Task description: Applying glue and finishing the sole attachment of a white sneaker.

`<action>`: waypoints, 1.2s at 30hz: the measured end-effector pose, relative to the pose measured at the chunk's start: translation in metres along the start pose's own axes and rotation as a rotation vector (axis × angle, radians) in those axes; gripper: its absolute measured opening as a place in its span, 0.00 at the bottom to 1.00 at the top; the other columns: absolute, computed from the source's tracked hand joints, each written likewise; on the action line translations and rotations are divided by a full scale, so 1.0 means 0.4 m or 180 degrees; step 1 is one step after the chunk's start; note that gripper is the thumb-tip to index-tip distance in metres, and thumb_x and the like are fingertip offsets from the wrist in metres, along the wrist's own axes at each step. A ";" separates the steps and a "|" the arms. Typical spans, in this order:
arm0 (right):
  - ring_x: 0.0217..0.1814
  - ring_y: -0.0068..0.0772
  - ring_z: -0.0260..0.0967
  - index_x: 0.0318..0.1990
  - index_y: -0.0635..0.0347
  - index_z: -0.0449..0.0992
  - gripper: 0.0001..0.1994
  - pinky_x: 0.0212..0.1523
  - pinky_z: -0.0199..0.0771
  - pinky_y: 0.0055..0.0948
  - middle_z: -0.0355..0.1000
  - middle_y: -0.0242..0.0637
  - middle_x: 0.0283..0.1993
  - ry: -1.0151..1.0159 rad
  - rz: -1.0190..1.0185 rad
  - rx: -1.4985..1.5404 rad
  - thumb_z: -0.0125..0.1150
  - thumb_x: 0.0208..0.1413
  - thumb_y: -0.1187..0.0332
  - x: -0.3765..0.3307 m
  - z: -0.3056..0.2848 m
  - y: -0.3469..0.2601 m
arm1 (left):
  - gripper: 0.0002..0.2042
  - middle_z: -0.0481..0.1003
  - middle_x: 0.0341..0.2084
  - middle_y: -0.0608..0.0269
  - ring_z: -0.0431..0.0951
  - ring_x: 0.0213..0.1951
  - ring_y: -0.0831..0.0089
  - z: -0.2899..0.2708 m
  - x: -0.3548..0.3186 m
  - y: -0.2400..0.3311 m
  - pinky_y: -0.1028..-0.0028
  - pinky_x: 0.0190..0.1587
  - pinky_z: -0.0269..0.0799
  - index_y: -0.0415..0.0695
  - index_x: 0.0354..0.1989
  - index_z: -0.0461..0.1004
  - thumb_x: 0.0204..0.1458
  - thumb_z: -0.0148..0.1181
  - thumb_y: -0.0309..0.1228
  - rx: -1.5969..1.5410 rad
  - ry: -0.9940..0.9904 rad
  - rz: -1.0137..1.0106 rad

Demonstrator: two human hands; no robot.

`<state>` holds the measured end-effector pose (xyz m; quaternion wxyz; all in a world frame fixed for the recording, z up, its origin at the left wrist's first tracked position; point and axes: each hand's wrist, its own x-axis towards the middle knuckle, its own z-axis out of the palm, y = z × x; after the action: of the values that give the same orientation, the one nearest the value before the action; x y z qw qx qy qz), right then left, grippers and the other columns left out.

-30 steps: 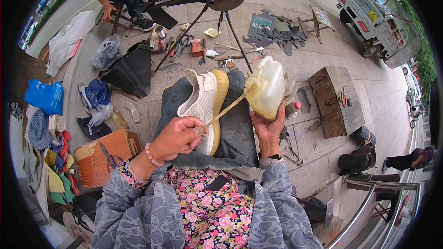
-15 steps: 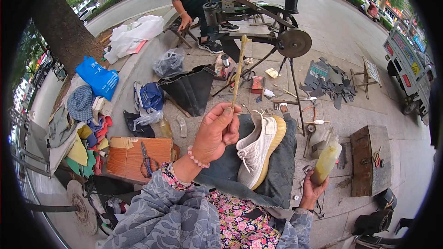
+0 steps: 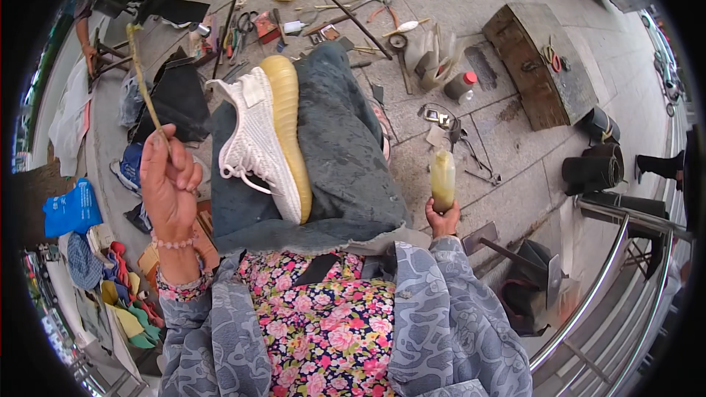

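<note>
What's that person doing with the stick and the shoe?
The person's left hand is holding up a thin stick, while the right hand holds a yellowish bottle. Neither of the hands is touching the pale shoe. It lies on its side on a dark cloth, with its yellow sole facing right.

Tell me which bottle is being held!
The yellowish see-through bottle, in the right hand. The dark red-capped bottle is different: it is on the paving, with no hand touching it.
</note>
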<state>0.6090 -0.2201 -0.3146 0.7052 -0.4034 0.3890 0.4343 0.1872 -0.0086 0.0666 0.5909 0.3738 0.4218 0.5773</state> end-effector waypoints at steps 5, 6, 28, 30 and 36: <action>0.44 0.39 0.66 0.46 0.50 0.72 0.18 0.36 0.69 0.38 0.70 0.34 0.47 0.0404 -0.0038 0.0129 0.45 0.57 0.52 0.043 -0.139 0.008 | 0.13 0.62 0.21 0.69 0.57 0.15 0.85 -0.002 0.030 -0.063 0.82 0.17 0.54 0.38 0.51 0.67 0.64 0.45 0.34 0.0039 -0.0206 -0.0246; 0.44 0.39 0.66 0.46 0.50 0.72 0.18 0.36 0.69 0.38 0.70 0.34 0.47 0.0435 -0.0043 0.0156 0.45 0.57 0.52 0.038 -0.131 0.012 | 0.13 0.62 0.20 0.69 0.56 0.15 0.85 0.005 0.026 -0.067 0.82 0.17 0.54 0.38 0.51 0.67 0.63 0.47 0.34 0.0077 -0.0194 -0.0253; 0.52 0.47 0.71 0.52 0.55 0.70 0.16 0.45 0.76 0.53 0.71 0.41 0.53 0.0051 0.0848 0.0106 0.47 0.63 0.58 0.187 0.009 0.111 | 0.14 0.63 0.19 0.69 0.57 0.15 0.86 0.047 0.001 -0.026 0.83 0.15 0.52 0.36 0.50 0.67 0.62 0.50 0.33 0.0809 -0.0009 -0.0083; 0.49 0.47 0.73 0.52 0.56 0.70 0.16 0.43 0.78 0.53 0.73 0.41 0.51 -0.0205 0.0766 -0.0016 0.47 0.63 0.57 0.184 -0.012 0.092 | 0.14 0.63 0.20 0.69 0.57 0.15 0.86 0.045 0.005 -0.035 0.83 0.15 0.52 0.36 0.50 0.67 0.62 0.50 0.33 0.0828 -0.0008 -0.0114; 0.50 0.46 0.73 0.54 0.55 0.68 0.16 0.42 0.80 0.49 0.72 0.42 0.52 -0.0436 0.0342 -0.0779 0.49 0.63 0.58 0.233 -0.008 0.066 | 0.13 0.63 0.20 0.69 0.56 0.15 0.86 0.050 0.016 -0.050 0.84 0.15 0.51 0.37 0.50 0.67 0.62 0.50 0.33 0.0840 0.0153 -0.0175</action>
<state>0.6139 -0.1874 -0.4055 0.6514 -0.4344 0.3051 0.5421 0.2130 -0.0026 0.0547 0.5420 0.4226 0.5181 0.5091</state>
